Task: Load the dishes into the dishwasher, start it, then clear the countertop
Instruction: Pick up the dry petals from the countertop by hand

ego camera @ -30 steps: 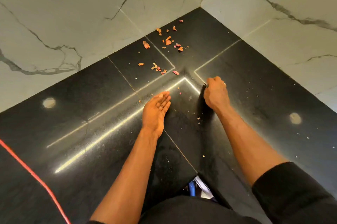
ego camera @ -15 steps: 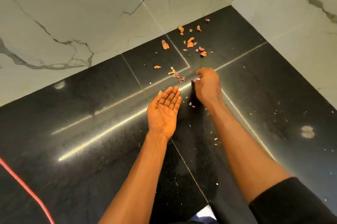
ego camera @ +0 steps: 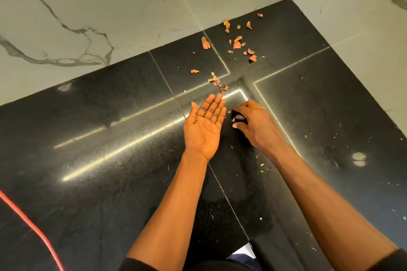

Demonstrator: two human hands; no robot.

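Note:
A black stone countertop fills an inside corner between white marble walls. Dry orange and pink onion peel scraps lie scattered toward the corner, with a smaller cluster of peel bits just beyond my fingertips. My left hand lies palm up and flat on the counter, fingers straight, nothing in it. Right beside it, my right hand has its fingers curled and pinches a purple peel scrap next to the left palm.
A red cord runs across the counter at the lower left. Tiny crumbs speckle the counter near my right forearm and farther right. Marble walls close off the back and right sides.
My right hand picked up a peel scrap near the far cluster and drew it back beside the left palm. The left hand turned palm up and flattened.

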